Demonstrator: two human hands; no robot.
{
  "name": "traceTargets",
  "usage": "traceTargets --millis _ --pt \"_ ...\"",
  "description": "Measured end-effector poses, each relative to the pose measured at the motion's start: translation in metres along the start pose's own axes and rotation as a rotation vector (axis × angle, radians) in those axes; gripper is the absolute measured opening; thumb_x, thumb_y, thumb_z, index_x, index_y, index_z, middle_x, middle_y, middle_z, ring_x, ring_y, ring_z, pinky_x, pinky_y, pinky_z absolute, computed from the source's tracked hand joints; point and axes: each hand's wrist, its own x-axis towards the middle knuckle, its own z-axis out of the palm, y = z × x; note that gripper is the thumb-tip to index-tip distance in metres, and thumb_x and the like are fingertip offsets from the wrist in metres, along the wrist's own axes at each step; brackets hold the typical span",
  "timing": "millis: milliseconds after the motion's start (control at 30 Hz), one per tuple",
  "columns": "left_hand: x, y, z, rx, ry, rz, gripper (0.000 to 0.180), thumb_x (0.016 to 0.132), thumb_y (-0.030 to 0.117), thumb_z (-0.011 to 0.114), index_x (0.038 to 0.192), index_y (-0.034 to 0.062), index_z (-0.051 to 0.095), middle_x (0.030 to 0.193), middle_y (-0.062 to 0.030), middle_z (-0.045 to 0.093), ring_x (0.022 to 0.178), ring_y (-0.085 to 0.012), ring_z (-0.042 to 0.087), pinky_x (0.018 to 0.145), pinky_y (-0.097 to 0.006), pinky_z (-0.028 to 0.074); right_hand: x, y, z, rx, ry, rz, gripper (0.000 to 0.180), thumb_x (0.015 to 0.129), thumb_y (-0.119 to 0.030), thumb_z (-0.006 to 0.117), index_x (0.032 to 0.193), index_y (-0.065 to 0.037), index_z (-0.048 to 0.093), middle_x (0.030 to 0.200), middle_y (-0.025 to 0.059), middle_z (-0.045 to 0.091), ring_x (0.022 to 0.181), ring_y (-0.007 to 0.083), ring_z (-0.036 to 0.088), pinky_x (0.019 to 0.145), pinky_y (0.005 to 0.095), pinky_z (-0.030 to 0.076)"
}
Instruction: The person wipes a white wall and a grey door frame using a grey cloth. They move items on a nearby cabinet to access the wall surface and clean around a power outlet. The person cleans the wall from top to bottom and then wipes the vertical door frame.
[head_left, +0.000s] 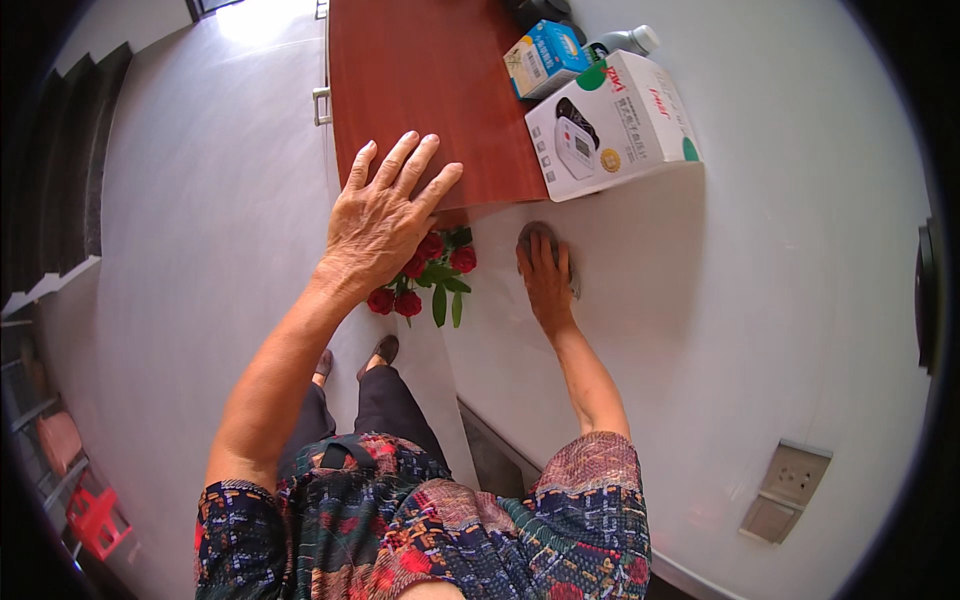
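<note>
My left hand lies flat with spread fingers on the near edge of a reddish-brown cabinet top; it holds nothing. My right hand presses a small grey cloth against the white wall just below the cabinet's corner. The cloth shows only at the fingertips and beside the hand. A bunch of red roses with green leaves sits under my left wrist, between the two hands.
On the cabinet top stand a white carton, a blue box and a bottle with a white cap. A wall socket plate is at the lower right. Pale floor spreads to the left, with a red object at the lower left.
</note>
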Motion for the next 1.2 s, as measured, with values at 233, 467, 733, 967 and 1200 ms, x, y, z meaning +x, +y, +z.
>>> traceTargets --millis 233,467,733,967,1200 --pt "0.002 0.002 -0.001 0.009 0.005 -0.018 0.060 0.077 0.035 0.067 0.132 0.0296 0.046 0.142 0.0008 0.039 0.131 -0.0178 0.035 0.109 -0.041 0.025 0.043 -0.023 0.067 0.083 0.101 -0.020 0.043 0.084 -0.025 0.050 0.123 -0.006 0.051 0.140 0.0126 0.038 0.132 0.0279 0.028 0.108 0.0498 0.020" --pt "0.002 -0.001 0.001 0.019 0.017 0.011 0.060 0.076 0.035 0.068 0.133 0.0283 0.046 0.141 0.0009 0.039 0.131 -0.0181 0.035 0.110 -0.041 0.025 -0.061 -0.075 0.086 0.074 -0.167 -0.165 0.045 0.085 -0.026 0.050 0.125 -0.007 0.050 0.143 0.0126 0.032 0.135 0.0300 0.022 0.110 0.0514 0.017" --pt "0.001 -0.001 0.006 0.026 0.033 0.043 0.058 0.080 0.032 0.066 0.134 0.0277 0.044 0.141 -0.0001 0.039 0.131 -0.0188 0.034 0.109 -0.041 0.025 -0.253 -0.100 0.056 0.238 -0.499 -0.212 0.044 0.080 -0.020 0.057 0.123 -0.011 0.054 0.142 0.0090 0.032 0.135 0.0262 0.019 0.111 0.0529 0.013" --pt "-0.001 -0.001 0.004 0.030 0.056 0.047 0.056 0.082 0.032 0.064 0.134 0.0264 0.044 0.141 -0.0021 0.039 0.130 -0.0205 0.036 0.108 -0.043 0.026 -0.335 -0.075 0.001 0.187 -0.718 -0.305 0.044 0.083 -0.021 0.055 0.126 -0.015 0.053 0.141 0.0034 0.035 0.136 0.0231 0.020 0.112 0.0524 0.009" --pt "0.000 -0.001 0.002 0.004 0.062 0.032 0.055 0.081 0.033 0.065 0.132 0.0263 0.046 0.141 -0.0023 0.040 0.130 -0.0198 0.036 0.109 -0.044 0.025 -0.234 -0.052 0.005 0.048 -0.487 -0.322 0.039 0.084 -0.023 0.056 0.122 -0.015 0.055 0.139 0.0040 0.039 0.133 0.0240 0.025 0.112 0.0499 0.012"
